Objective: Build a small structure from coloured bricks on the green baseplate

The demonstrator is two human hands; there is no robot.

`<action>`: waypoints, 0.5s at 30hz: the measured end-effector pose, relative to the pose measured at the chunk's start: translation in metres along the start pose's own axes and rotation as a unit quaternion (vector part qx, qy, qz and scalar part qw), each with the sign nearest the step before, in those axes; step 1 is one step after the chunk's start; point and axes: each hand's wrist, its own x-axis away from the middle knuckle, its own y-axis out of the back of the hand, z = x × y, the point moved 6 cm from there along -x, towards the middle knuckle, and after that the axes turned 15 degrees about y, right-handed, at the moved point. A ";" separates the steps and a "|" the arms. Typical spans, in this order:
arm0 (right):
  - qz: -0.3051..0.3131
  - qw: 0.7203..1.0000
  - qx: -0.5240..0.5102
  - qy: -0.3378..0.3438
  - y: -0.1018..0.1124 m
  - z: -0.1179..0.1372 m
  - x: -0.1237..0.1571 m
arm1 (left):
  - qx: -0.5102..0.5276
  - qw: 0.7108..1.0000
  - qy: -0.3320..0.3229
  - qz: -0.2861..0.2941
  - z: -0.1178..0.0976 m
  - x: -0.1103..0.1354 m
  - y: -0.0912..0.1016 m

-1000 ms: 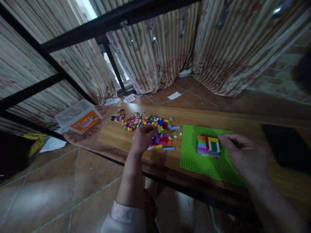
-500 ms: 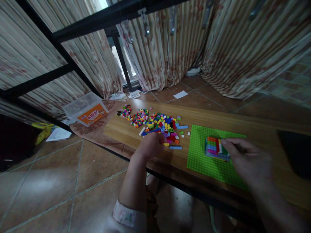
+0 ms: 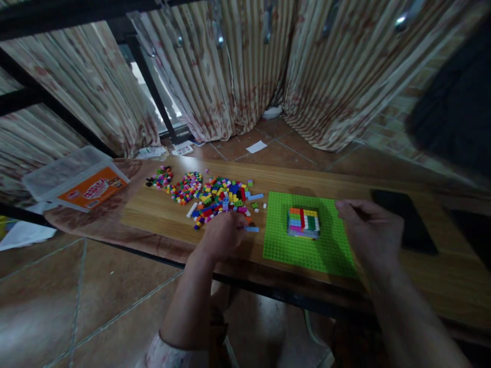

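My left hand (image 3: 224,232) is at the near edge of a pile of loose toy bricks (image 3: 226,190). Its fingers are curled and closed, partly hidden behind the hand; whether a brick is between them I cannot make out. Right by the fingertips lies a long light blue brick (image 3: 252,229). On the green baseplate (image 3: 278,240) stands a small block of stacked bricks (image 3: 304,223), topped with orange, yellow, red, white, green and other colours. My right hand (image 3: 372,232) hovers at the baseplate's right side, apart from the block, thumb and forefinger pinched together. Nothing shows clearly in that pinch.
Smaller heaps of tiny bricks (image 3: 186,187) lie farther left on the wooden table (image 3: 153,217). A clear plastic box with an orange label (image 3: 94,189) sits at the left end. Dark flat objects (image 3: 402,220) lie on the right. Striped curtains (image 3: 245,76) hang behind.
My right hand has drawn back rightward from the stacked block, which now shows fully. My left hand stays at the pile. The view has turned to the right.
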 end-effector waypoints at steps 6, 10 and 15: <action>0.021 1.000 -0.016 -0.011 -0.001 0.003 0.001 | 0.094 0.989 -0.112 -0.014 -0.030 0.005 0.001; 0.056 0.998 -0.005 0.027 -0.006 0.008 0.003 | 0.074 0.992 -0.104 0.006 -0.033 0.005 -0.005; 0.056 0.998 -0.001 0.015 -0.005 0.002 0.004 | 0.053 0.997 -0.026 -0.042 -0.002 -0.001 0.012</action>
